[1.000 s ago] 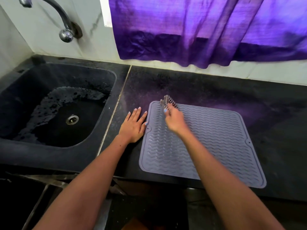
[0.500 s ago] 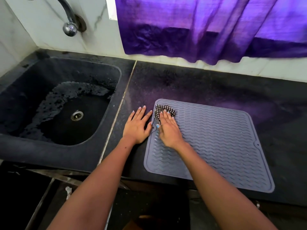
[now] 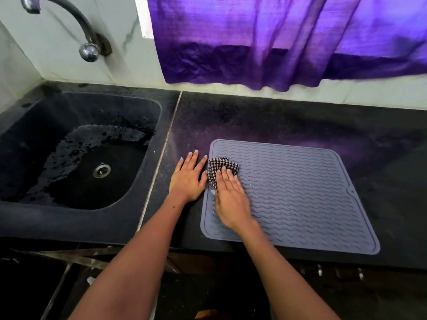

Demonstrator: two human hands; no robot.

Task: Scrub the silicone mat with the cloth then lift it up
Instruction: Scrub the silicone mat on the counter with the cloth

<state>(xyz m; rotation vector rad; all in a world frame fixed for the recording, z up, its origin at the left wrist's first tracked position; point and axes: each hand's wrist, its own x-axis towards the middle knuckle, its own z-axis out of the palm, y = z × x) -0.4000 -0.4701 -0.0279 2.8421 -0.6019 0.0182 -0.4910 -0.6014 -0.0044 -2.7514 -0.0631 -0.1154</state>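
Silicone mat (image 3: 300, 195) lies flat — cloth (image 3: 218, 167) under right hand (image 3: 230, 199).

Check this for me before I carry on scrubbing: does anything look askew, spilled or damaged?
Only small things: the silicone mat lies skewed to the counter's front edge, and water pools in the sink. No damage shows.
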